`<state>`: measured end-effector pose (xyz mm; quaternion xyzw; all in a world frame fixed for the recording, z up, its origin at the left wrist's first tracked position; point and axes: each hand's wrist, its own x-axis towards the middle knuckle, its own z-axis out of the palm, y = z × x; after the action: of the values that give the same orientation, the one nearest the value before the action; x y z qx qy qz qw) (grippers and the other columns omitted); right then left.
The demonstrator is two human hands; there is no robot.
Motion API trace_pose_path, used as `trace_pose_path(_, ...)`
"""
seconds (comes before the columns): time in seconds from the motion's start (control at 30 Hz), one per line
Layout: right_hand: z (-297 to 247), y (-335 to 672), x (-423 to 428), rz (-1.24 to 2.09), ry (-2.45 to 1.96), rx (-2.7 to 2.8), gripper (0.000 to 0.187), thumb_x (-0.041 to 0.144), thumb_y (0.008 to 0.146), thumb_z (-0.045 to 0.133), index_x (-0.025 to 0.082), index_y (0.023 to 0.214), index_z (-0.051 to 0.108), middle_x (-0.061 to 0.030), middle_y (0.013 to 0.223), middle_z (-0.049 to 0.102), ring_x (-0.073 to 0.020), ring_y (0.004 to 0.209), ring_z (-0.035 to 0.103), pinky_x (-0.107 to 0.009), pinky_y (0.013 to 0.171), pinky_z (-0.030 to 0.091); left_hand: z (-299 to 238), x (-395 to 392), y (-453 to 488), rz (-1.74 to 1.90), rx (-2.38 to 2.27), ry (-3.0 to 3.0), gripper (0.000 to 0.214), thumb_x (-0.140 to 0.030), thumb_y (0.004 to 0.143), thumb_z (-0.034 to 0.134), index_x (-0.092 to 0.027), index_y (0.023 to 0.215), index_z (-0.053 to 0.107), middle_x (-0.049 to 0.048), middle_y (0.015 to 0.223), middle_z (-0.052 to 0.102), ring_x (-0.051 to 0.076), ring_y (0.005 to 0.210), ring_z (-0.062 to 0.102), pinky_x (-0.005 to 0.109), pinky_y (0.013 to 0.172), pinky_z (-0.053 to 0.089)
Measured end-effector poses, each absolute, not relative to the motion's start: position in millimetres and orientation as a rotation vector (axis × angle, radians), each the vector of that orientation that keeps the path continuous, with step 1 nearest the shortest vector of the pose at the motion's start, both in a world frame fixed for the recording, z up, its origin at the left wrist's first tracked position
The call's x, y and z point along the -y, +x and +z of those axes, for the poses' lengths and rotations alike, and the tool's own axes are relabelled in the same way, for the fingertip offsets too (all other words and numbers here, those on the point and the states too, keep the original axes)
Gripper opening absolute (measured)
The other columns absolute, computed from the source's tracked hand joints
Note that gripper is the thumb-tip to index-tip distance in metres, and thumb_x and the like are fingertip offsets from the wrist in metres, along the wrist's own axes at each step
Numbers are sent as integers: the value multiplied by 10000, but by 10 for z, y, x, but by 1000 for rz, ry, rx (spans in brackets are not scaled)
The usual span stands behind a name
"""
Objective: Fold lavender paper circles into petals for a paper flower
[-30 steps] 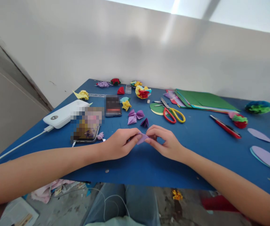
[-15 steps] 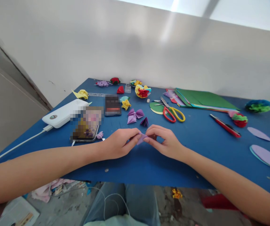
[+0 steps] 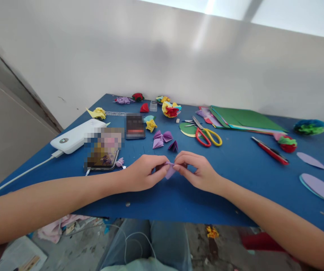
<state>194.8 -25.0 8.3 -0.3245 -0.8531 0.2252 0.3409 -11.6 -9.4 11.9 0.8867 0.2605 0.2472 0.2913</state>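
Note:
My left hand (image 3: 142, 174) and my right hand (image 3: 199, 171) meet near the front of the blue table (image 3: 235, 177), both pinching a small folded piece of purple paper (image 3: 169, 170). Fingers of both hands are closed on it, and the paper hangs between the fingertips just above the tabletop. A little farther back lie several folded purple paper pieces (image 3: 163, 138).
To the left lie a phone (image 3: 103, 158), a second phone (image 3: 135, 126) and a white power bank (image 3: 75, 136) with its cable. Red-and-yellow scissors (image 3: 207, 135), a red cutter (image 3: 269, 150), coloured paper sheets (image 3: 241, 119), purple cut-outs (image 3: 321, 188) and paper flowers (image 3: 171, 110) lie around.
The purple paper has turned and folded narrower between my fingertips; both hands shifted very slightly, staying together in the same spot.

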Motion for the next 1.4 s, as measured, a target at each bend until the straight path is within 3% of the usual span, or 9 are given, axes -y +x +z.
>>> trace_pose_path(0.43, 122, 1945, 262, 696, -875, 2195, 111, 238, 868, 483, 170, 828, 562, -32, 793, 570, -114, 723, 520, -247, 670, 442, 104, 150, -103, 732, -750, 2416, 238, -255, 872, 419, -134, 706, 539, -36, 582, 450, 64, 531, 389, 181, 515, 287)
trace_pose_path(0.7, 83, 1913, 285, 674, -814, 2288, 109, 208, 847, 510, 166, 788, 591, -46, 777, 603, -132, 744, 530, -264, 705, 442, 115, 87, -106, 428, -543, 2326, 188, -225, 842, 430, -135, 740, 559, -59, 546, 406, 49, 502, 369, 163, 498, 279)
trace_pose_path(0.9, 102, 1918, 296, 742, -851, 2239, 111, 228, 846, 514, 166, 797, 592, -42, 762, 589, -127, 713, 526, -253, 662, 439, 164, 71, -107, 395, -643, 2015, 279, -234, 826, 454, -117, 576, 494, -58, 500, 318, 52, 503, 300, 176, 472, 235)
trace_pose_path(1.4, 141, 1924, 256, 803, -882, 2223, 171, 248, 873, 465, 152, 779, 570, -27, 739, 566, -106, 675, 507, -231, 639, 413, 141, 66, -78, 480, -661, 1748, 273, -248, 807, 494, -112, 572, 513, -59, 498, 327, 52, 497, 280, 188, 469, 223)
